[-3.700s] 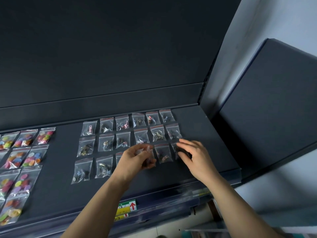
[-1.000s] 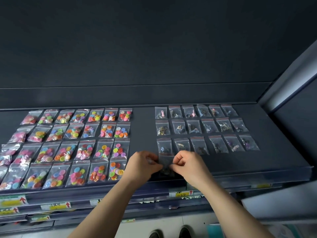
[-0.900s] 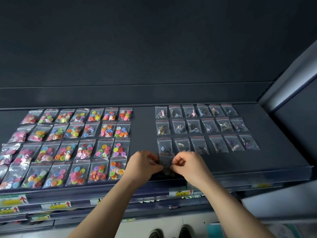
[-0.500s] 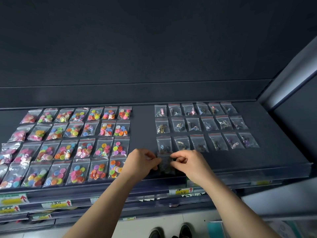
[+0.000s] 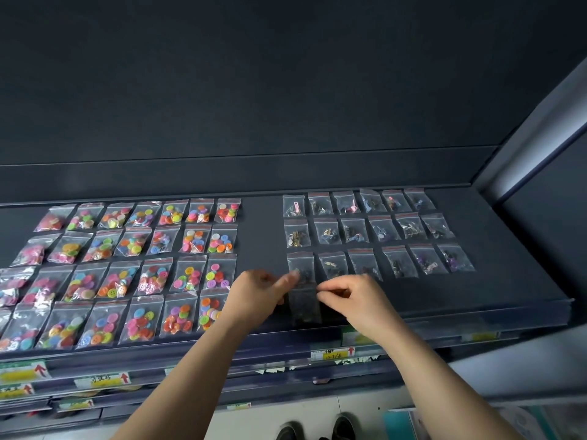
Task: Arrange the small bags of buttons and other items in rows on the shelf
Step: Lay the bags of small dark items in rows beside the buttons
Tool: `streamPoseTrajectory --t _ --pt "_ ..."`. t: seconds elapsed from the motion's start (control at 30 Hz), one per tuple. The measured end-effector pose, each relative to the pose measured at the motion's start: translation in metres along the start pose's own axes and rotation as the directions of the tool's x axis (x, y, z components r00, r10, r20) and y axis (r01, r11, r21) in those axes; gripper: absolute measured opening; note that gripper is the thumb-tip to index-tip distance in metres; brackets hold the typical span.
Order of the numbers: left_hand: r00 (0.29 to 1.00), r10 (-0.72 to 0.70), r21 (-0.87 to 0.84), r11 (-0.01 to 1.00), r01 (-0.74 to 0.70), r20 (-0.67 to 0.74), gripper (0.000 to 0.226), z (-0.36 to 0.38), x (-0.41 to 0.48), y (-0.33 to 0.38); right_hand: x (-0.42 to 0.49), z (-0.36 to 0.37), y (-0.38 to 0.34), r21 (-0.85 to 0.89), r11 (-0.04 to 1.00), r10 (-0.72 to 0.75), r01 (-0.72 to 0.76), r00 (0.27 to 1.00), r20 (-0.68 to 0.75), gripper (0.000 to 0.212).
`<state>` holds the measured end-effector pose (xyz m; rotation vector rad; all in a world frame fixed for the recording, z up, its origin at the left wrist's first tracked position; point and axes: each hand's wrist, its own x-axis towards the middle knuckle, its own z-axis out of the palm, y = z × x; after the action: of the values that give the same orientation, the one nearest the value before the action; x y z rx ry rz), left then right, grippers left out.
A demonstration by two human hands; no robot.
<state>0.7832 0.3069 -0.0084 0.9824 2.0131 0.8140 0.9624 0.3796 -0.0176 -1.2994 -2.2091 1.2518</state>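
On the dark shelf [image 5: 260, 236], small clear bags of bright buttons [image 5: 133, 268] lie in several rows at the left. Bags of dark metal bits [image 5: 374, 233] form three rows at the right. A clear bag of dark pieces [image 5: 303, 304] lies flat near the shelf's front, starting a fourth row under the leftmost column. My left hand [image 5: 259, 293] pinches its top left corner. My right hand [image 5: 359, 300] pinches its top right corner. Both hands rest low over the shelf.
The shelf's clear front lip [image 5: 476, 319] carries yellow price labels [image 5: 332, 355] with red arrows. A grey upright post [image 5: 536, 131] bounds the shelf at the right. Lower shelves sit below, and two dark shoes [image 5: 314, 430] stand on the floor.
Since 3.7 s ago the view has swung left, and both hands now hold a bag in the fourth row. Over the last second the hands spread slightly apart and lowered it onto the shelf.
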Motion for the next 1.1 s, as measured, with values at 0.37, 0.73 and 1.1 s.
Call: streamPoseTrajectory --t 0.37,0.73,1.1 --pt "0.972 0.144 -0.801 0.595 0.063 0.184 0.013 0.0 -0.016 0.031 -0.012 -0.026 -0.023 0.544 0.832 0.106 -0.11 0.994 0.038 0.011" --pt "0.953 0.18 -0.704 0.708 0.047 0.244 0.016 0.016 -0.018 0.023 -0.022 -0.032 -0.013 0.68 0.721 0.138 -0.132 0.989 0.046 0.005" --pt "0.95 0.161 -0.646 0.761 0.054 0.269 0.014 0.026 -0.011 0.033 -0.023 -0.035 -0.006 0.585 0.799 0.15 -0.141 0.988 0.034 0.009"
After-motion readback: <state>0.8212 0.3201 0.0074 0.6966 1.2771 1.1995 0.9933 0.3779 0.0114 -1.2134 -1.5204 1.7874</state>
